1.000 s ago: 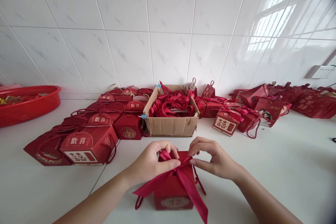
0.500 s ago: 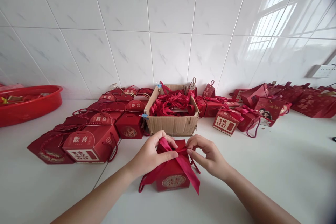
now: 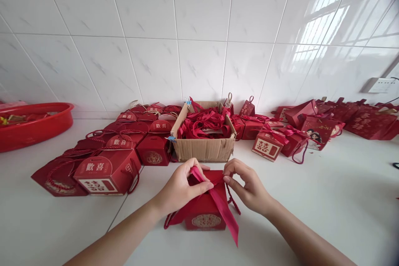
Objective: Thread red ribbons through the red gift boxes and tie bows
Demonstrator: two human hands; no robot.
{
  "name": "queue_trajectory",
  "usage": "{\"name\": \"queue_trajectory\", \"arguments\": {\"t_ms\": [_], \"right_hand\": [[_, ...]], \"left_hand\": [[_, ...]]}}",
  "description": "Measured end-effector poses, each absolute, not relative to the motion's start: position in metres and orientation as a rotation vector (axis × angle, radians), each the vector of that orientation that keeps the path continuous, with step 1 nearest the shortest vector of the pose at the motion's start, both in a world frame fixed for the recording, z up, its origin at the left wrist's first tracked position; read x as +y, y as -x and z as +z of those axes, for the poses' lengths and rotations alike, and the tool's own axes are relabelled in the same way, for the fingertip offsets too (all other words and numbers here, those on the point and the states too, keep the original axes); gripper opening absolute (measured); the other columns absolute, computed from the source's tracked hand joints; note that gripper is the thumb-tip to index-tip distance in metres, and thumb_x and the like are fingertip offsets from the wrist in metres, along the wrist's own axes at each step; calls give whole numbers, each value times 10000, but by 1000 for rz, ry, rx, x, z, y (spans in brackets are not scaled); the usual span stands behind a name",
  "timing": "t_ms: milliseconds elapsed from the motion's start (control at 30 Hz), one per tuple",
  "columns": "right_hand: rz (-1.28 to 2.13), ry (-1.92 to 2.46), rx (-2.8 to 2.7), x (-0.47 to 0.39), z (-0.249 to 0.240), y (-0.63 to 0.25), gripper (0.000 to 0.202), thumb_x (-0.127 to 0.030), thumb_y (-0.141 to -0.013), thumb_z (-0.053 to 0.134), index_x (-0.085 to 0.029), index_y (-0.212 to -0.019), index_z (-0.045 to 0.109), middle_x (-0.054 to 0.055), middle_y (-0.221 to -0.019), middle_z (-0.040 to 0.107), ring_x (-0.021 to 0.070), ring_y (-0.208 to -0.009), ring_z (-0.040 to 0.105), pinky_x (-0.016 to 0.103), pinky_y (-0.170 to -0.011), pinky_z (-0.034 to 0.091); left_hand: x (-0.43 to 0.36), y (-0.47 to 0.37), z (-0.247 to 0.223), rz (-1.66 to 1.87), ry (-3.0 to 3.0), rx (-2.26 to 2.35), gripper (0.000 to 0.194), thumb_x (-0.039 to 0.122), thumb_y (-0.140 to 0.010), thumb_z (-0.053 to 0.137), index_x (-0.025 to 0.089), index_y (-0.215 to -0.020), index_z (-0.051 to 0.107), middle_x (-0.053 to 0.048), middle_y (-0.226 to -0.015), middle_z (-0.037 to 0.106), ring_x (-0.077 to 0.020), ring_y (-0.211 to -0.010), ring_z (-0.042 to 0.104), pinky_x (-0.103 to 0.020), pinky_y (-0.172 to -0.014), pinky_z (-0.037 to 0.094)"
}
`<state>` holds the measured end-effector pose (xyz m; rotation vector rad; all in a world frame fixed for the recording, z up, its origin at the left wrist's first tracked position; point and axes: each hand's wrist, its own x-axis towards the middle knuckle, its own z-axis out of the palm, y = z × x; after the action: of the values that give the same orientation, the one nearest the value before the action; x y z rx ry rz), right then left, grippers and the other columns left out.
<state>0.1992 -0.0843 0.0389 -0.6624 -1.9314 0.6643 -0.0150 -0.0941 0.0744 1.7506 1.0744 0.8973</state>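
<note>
A small red gift box point(image 3: 205, 220) with a gold round emblem stands upright on the white counter, close in front of me. Across its top runs a crimson ribbon point(image 3: 225, 212), whose long tail hangs over the front. My left hand point(image 3: 183, 185) pinches the ribbon between thumb and fingers at the top left of the box. On the right, my right hand point(image 3: 245, 183) pinches another part of the same ribbon near the box's top edge. Red cord handles point(image 3: 233, 201) droop at both sides. The fingers partly hide the knot area.
Behind the box sits an open cardboard carton point(image 3: 202, 149) full of crimson ribbons. Several red gift boxes point(image 3: 106, 174) are grouped at left, and beribboned ones point(image 3: 266, 145) at right. A red basin point(image 3: 37, 126) stands far left, before a tiled wall point(image 3: 149, 66).
The ribbon's front tail hangs slightly lower and further right. The small loop by my left hand looks narrower and flatter. Both hands keep nearly the same places.
</note>
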Motion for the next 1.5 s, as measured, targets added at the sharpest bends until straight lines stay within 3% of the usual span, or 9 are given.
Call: {"name": "queue_trajectory", "arguments": {"t_ms": [533,900,1033,1133,1200,1267,1333,1500], "right_hand": [[598,697,-1959,-82,37,-200,143,-232,-946,454,-199,-810,483,48,-816,544,163,-751,508,296,-675,432],[426,852,-2004,-80,32,-200,132,-230,-943,469,-201,-815,479,22,-811,566,170,-784,539,368,-809,364],[638,791,-1954,-77,29,-200,175,-311,-953,467,-204,-817,497,35,-840,555,175,-824,534,353,-807,399],[856,777,-1870,-75,28,-202,205,-405,-940,486,-213,-875,517,70,-1042,530,192,-1008,518,342,-857,434],[1011,723,-1881,-75,27,-205,309,-497,-882,556,-239,-1045,509,90,-1266,432,221,-1211,426,374,-963,413],[1129,630,-1976,-76,27,-206,670,-552,-738,704,-274,-1270,407,103,-1419,285,257,-1343,288,413,-1062,345],[1130,588,-2083,-80,27,-204,940,-485,-616,818,-282,-1380,310,111,-1451,243,271,-1369,248,421,-1112,279],[961,596,-2102,-87,33,-203,845,-236,-637,793,-269,-1360,358,97,-1351,395,250,-1266,404,386,-1063,353]], "left_hand": [[-93,14,76,896,-1784,1078,296,283,-774,701,224,-712,417,-24,-830,639,-251,-1182,533,-366,-959,434],[-90,16,74,924,-1780,1103,304,315,-768,703,219,-709,421,-15,-814,598,-251,-1142,548,-357,-925,447],[-92,15,74,941,-1768,1109,283,328,-770,703,211,-751,445,-29,-875,615,-242,-1094,568,-343,-899,449],[-94,14,69,1008,-1793,1115,258,328,-782,688,209,-843,466,-24,-922,607,-204,-956,595,-337,-868,449],[-94,14,65,1065,-1787,1109,274,322,-786,681,215,-915,464,-29,-986,594,-196,-959,586,-335,-869,446],[-92,14,62,1106,-1757,1099,305,322,-783,687,220,-960,459,-36,-1036,580,-202,-1026,567,-337,-898,434],[-90,15,60,1140,-1699,1094,317,343,-783,695,219,-966,468,-39,-1050,580,-202,-1056,554,-341,-933,409],[-80,16,51,1313,-1435,1055,335,536,-864,536,205,-901,511,-36,-955,613,-201,-986,561,-336,-915,391]]}}
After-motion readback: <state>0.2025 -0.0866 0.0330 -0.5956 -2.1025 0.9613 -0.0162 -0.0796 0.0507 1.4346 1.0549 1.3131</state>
